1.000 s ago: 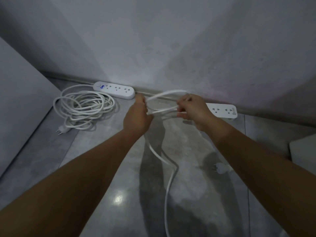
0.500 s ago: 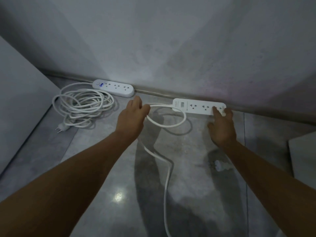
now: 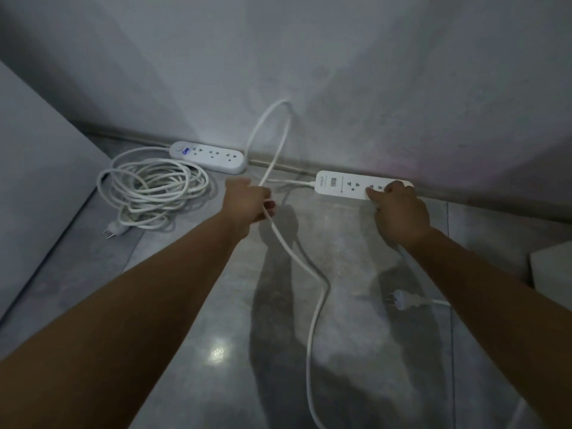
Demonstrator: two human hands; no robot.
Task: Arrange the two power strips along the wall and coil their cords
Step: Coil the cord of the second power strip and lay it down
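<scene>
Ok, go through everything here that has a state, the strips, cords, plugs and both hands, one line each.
Left power strip: flat by the wall, display lit.
Its cord: coiled on the floor.
Its plug: unplugged, on the floor.
Right power strip: flat by the wall.
Its cord: uncoiled, one loop raised.
Its plug: unplugged, on the floor.
Left hand: gripping the loose cord.
Right hand: pressing on the right strip.

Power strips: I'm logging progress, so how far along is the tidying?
Done: left strip at the wall, its cord coiled. In hand: right hand presses the right strip by the wall; left hand holds its loose cord. Left: coiling that.
</scene>
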